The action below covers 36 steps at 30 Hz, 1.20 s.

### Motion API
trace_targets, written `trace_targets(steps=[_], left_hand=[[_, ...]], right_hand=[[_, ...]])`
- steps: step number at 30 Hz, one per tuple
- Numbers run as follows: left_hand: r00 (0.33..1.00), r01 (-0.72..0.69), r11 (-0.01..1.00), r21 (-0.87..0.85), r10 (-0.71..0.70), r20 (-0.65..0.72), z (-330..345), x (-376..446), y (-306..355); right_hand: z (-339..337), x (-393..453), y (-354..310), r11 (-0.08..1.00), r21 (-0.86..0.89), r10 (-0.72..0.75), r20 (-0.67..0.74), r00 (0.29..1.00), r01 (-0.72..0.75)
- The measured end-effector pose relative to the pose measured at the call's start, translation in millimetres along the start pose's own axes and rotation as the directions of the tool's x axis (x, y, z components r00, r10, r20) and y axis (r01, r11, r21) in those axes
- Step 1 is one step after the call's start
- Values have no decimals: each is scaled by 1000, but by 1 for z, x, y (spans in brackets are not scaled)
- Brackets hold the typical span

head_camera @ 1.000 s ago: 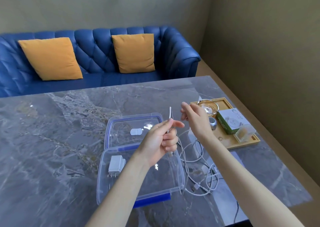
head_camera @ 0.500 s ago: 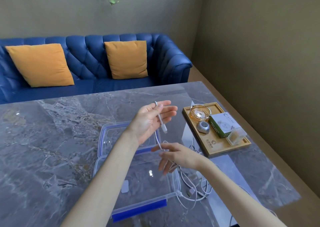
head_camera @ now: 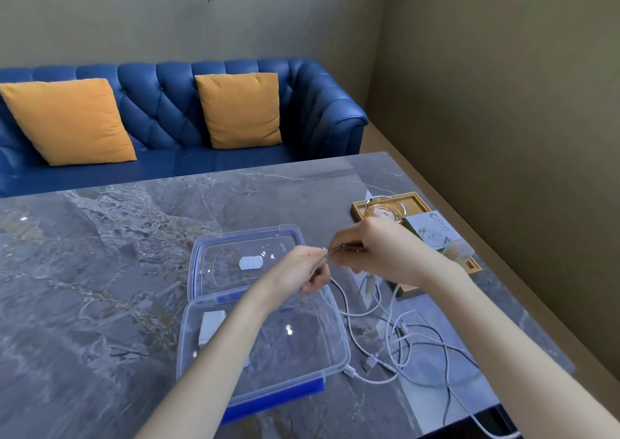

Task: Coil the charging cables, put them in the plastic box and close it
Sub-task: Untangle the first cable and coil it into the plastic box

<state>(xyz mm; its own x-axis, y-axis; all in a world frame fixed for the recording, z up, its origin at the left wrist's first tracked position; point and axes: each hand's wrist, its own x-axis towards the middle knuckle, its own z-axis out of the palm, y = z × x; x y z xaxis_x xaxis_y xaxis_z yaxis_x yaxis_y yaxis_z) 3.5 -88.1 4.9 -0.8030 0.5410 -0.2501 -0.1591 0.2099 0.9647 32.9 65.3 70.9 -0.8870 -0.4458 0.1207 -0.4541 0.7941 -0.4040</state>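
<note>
A clear plastic box (head_camera: 332,331) with blue clips lies open on the grey marble table, its lid (head_camera: 214,254) folded back on the far side. A white charger plug (head_camera: 211,328) sits inside at the left. My left hand (head_camera: 302,270) and my right hand (head_camera: 375,250) meet above the box's far right corner, and both pinch one white charging cable (head_camera: 339,291) that hangs down from them. The rest of the white cables (head_camera: 396,348) lie tangled on the table to the right of the box.
A wooden tray (head_camera: 416,203) at the right holds a glass dish (head_camera: 384,207), a green-and-white carton (head_camera: 432,230) and a small clear container. A blue sofa (head_camera: 167,116) with two orange cushions stands beyond the table. The wall runs close along the right.
My left hand has come down from its raised, open pose and now grips the cable. My right hand rose from over the box to meet it. The view shifted slightly.
</note>
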Motion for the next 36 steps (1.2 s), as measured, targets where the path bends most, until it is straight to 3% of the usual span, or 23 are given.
trace_targets(steps=[4,7,10,13,14,18,20,23,26,29,33,36], left_hand=[[961,180,907,-382,-80,264,1,-5,-4],[958,170,832,-528,-15,285,-5,-14,-1],[936,157,776,-611,81,343,-14,-24,9],[798,282,518,-808,341,497,-20,-21,18],[780,297,435,-850,403,479,-22,-18,19],[883,152,325,-933,379,276,-22,-9,24],[955,8,334,-943,278,106,-19,-5,25],[982,-130,445,-886,179,-54,-13,1,31],[960,-279,587,-760,182,-212,-15,7,34],[886,-432,763,-481,261,-383,-22,13,32],[840,-401,912,-85,329,-432,-26,18,20],[885,-290,946,146,323,-335,-24,19,3]], right_hand=[[4,15,25,994,111,18,-110,994,-5],[10,15,42,987,158,71,-189,979,-41],[23,9,40,938,340,121,-151,981,-64],[39,8,29,858,508,144,-103,984,-72],[44,8,26,826,557,164,-88,983,-88],[57,3,19,707,685,203,38,978,-173],[61,2,16,671,705,211,118,970,-232],[62,2,18,631,696,249,237,939,-343],[64,-2,19,629,636,257,374,891,-448],[69,-11,18,651,577,247,454,856,-493],[61,-19,8,785,421,255,448,857,-454],[47,-18,2,943,190,209,294,933,-271]])
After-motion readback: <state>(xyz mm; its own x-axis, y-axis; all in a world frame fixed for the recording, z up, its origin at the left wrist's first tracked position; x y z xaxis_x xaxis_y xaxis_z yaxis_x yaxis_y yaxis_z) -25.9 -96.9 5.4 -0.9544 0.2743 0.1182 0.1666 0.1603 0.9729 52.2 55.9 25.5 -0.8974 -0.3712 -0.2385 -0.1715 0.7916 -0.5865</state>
